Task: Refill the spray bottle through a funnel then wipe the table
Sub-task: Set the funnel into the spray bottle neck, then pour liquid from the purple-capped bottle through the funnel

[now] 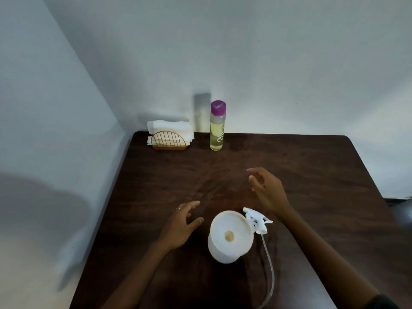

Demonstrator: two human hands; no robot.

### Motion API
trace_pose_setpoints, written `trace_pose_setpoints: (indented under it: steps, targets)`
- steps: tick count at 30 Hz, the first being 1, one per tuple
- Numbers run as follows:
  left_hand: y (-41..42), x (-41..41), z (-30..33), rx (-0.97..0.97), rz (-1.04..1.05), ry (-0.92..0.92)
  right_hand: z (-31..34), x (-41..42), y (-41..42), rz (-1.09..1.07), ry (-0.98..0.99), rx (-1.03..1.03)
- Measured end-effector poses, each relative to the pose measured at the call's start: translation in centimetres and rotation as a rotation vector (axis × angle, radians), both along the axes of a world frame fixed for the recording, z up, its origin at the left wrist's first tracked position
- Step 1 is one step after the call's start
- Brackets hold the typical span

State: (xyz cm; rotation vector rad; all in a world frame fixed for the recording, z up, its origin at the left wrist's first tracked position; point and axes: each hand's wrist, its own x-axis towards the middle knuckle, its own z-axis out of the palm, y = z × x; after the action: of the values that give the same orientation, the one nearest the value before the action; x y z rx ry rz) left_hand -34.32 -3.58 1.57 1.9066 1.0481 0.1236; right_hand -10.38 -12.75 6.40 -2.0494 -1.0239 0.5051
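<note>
Dark wood worktop (301, 170), seen from above, set into a corner of pale walls. Near the front edge stands a white spray bottle (219, 253) with its top off; a white funnel (231, 233) sits in its neck, the spout hole showing tan at the centre. Just right of the funnel and touching its rim lies the white trigger sprayer (256, 220), on its side, with its clear dip tube (268, 270) trailing toward the front edge of the worktop.

Left hand (181, 226): held just left of the funnel, fingers spread and relaxed, gripping nothing; a ring shows on one finger. Whether it touches the worktop cannot be told.

Right hand (267, 190): raised behind and to the right of the funnel, fingers loosely curved and apart, holding nothing.

At the back edge, against the wall, stands a tall clear bottle (217, 130) with a purple cap (218, 107), upright and about two-thirds full of pale yellow liquid. Just to its left is a gold wire holder (168, 141) with folded white napkins (170, 128) standing in it.
</note>
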Motion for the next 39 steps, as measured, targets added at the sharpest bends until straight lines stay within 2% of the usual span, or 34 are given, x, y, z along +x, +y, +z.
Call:
trace_pose_setpoints:
  steps: [9, 16, 20, 24, 29, 35, 39]
  targets:
    - [10.8, 10.4, -0.5, -0.132, 0.045, 0.000, -2.5, 5.4, 11.5, 0.049, 0.071, -0.147]
    - [17.4, 18.9, -1.7, -0.219, 0.183, -0.131, -3.4, 7.0, 19.5, 0.077, 0.132, -0.069]
    - [18.5, 21.1, -2.8, -0.218, 0.177, -0.166, -3.9, 6.8, 22.2, 0.064, 0.119, -0.013]
    - [18.1, 21.2, -3.1, -0.131, 0.197, -0.160, -4.0, 6.1, 22.4, -0.032, 0.015, 0.047]
    - [16.6, 19.9, -1.6, -0.021, 0.110, -0.125, -3.3, 4.9, 20.3, -0.023, -0.045, 0.063]
    - [12.7, 17.1, 2.0, -0.061, 0.187, -0.322, 0.6, 2.8, 17.0, 0.030, -0.055, 0.115]
    - [10.6, 15.7, 4.4, 0.036, 0.302, -0.368, 4.6, 0.9, 14.9, 0.091, -0.089, 0.144]
